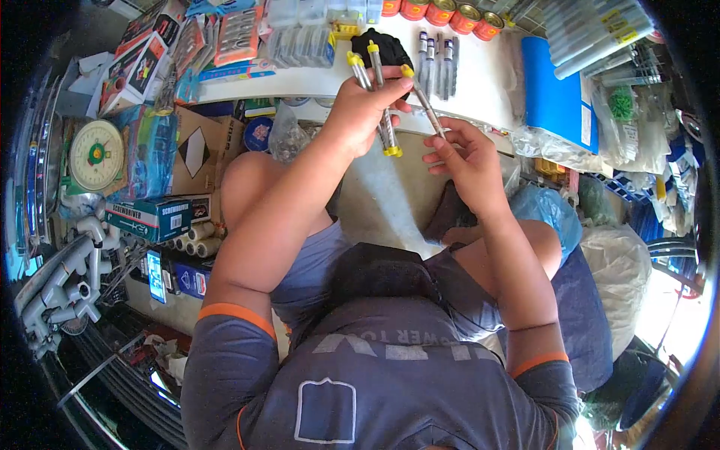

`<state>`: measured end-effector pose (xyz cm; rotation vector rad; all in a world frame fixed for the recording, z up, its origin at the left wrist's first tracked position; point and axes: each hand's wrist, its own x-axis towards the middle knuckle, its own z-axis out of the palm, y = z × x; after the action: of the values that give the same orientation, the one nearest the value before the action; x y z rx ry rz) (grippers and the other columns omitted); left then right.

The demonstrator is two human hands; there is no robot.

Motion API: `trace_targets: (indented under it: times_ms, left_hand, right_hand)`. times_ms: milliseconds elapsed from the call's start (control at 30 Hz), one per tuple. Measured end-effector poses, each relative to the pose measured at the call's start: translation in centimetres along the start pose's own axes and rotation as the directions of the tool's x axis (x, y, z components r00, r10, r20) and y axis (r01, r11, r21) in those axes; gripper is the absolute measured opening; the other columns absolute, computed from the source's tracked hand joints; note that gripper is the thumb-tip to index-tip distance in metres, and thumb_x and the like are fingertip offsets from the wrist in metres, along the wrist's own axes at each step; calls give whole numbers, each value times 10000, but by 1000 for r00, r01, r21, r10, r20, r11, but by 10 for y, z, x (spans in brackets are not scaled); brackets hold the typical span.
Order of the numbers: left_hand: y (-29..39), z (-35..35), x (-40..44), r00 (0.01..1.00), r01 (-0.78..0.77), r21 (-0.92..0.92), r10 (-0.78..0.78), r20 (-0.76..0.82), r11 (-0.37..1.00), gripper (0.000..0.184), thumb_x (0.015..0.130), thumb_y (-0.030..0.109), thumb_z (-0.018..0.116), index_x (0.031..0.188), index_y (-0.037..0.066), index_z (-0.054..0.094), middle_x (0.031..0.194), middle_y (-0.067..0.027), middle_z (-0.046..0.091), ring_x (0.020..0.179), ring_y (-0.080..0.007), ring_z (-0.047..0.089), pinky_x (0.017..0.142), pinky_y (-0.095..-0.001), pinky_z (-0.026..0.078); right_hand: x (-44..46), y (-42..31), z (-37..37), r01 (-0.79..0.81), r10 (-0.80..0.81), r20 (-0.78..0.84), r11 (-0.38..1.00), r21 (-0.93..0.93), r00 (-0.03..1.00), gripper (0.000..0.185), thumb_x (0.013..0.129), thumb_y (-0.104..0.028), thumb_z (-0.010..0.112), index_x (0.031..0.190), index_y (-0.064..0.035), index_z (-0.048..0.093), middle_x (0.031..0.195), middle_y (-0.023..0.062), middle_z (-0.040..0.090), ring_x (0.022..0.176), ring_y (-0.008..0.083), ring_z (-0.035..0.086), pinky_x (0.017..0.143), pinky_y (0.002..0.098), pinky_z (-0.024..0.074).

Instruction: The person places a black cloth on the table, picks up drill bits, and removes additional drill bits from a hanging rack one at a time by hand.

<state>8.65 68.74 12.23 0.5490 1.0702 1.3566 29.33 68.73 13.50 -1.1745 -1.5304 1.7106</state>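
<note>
Person sitting at white table (486,82), left hand (361,112) clutching handful of yellow-capped tubes (388,132) just off near edge, thumb right by cap of another skinny tube (425,104). Right hand (471,159) pinching that one's lower end. More tubes (448,71) lying tabletop, near red cans (440,13).

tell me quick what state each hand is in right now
Left hand: closed, holding yellow-capped tubes.
Right hand: closed in a pinch, holding the lower end of another slim tube.
</note>
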Motion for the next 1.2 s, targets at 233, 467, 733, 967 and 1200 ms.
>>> trace_targets:
  times_ms: [233, 467, 733, 967, 1200]
  left_hand:
    - [5, 3, -6, 999, 16, 46, -17, 36, 999, 244, 861, 228, 754, 1049, 98, 669, 862, 24, 630, 670, -82, 556, 547, -252, 415]
    - [5, 5, -7, 1000, 22, 83, -21, -4, 996, 199, 858, 248, 759, 936, 124, 624, 873, 15, 646, 678, -72, 548, 541, -246, 402]
    - [3, 5, -9, 1000, 1, 52, 0, -25, 999, 221, 829, 232, 791, 868, 114, 608, 745, 31, 595, 607, -72, 538, 511, -253, 412]
    - [2, 8, -8, 1000, -15, 48, 16, -8, 999, 237, 825, 220, 793, 861, 97, 594, 714, 26, 567, 573, -73, 517, 481, -248, 404]
    - [0, 10, -8, 999, -54, 37, 54, 4, 998, 212, 897, 267, 716, 1008, 112, 624, 984, -67, 686, 598, -92, 509, 500, -253, 394]
  right_hand:
    - [-4, -2, -1, -49, 37, 156, 996, 75, 987, 321, 1026, -167, 485, 1296, 4, 522, 1024, 96, 671, 748, 127, 633, 693, 262, 551]
    - [-5, 2, 0, -8, 4, 197, 1000, 21, 980, 314, 1039, -185, 452, 1276, -11, 563, 909, 44, 652, 621, 58, 507, 586, 217, 459]
    - [-7, 0, 2, -44, 46, 199, 999, -15, 979, 316, 1038, -215, 471, 1258, -18, 587, 782, -16, 575, 578, 31, 426, 532, 197, 375]
    - [-6, 4, 5, 17, -23, 173, 999, 34, 985, 305, 1030, -229, 495, 1241, -32, 593, 739, -39, 520, 594, 33, 405, 541, 195, 345]
    - [-2, -10, -17, 215, -233, -130, 966, -144, 964, 242, 1013, -162, 533, 1172, 3, 610, 747, -36, 499, 681, 46, 422, 599, 223, 366]
